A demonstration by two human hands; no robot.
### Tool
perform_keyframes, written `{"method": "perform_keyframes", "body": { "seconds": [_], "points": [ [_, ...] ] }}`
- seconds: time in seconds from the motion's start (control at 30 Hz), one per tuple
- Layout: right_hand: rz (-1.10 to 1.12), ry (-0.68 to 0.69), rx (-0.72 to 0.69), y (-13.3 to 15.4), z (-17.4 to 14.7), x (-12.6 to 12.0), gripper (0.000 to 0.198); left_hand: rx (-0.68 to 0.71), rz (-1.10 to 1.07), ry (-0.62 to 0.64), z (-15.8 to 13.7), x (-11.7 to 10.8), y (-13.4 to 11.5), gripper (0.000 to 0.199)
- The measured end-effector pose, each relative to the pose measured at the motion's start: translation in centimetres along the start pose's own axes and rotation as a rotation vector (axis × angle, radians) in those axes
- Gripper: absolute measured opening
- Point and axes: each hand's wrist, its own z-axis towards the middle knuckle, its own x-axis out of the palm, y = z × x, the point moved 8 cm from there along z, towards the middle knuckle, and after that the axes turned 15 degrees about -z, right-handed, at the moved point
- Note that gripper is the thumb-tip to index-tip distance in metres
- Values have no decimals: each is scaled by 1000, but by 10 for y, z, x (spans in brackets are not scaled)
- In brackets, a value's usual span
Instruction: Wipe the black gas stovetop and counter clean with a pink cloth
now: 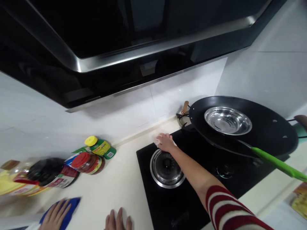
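My right hand [165,142], at the end of a red-and-white striped sleeve, is closed on a crumpled white tissue [157,140], blurred and mostly covered. It presses at the rear edge of the black glass hob [146,172], just behind the left burner [165,169] with its steel ring. Near the bottom edge, the fingers of my left hand [118,220] rest apart on the pale counter [115,179], holding nothing; the palm is out of frame. Farther left, another hand [56,214] lies spread on a blue cloth [73,207]; its arm is cut off.
A large black wok [263,118] occupies the hob's right side, with a steel dish [225,120] and a green-handled utensil [273,159]. A red-lidded jar [90,163], a yellow-capped green container [103,148] and bottles line the wall. The range hood [144,57] hangs overhead.
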Motion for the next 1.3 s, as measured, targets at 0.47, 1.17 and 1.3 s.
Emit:
{"method": "perform_keyframes", "body": {
  "seconds": [0.47,1.17,1.3],
  "points": [
    [29,-98,-641,180,-146,38,36,10,68,13,-137,121,-37,58],
    [-30,-132,328,-60,-190,29,40,65,142,66,-163,138,-52,61],
    [3,-48,197,-62,-116,10,42,79,178,82,-165,139,-54,62]
  ]
}}
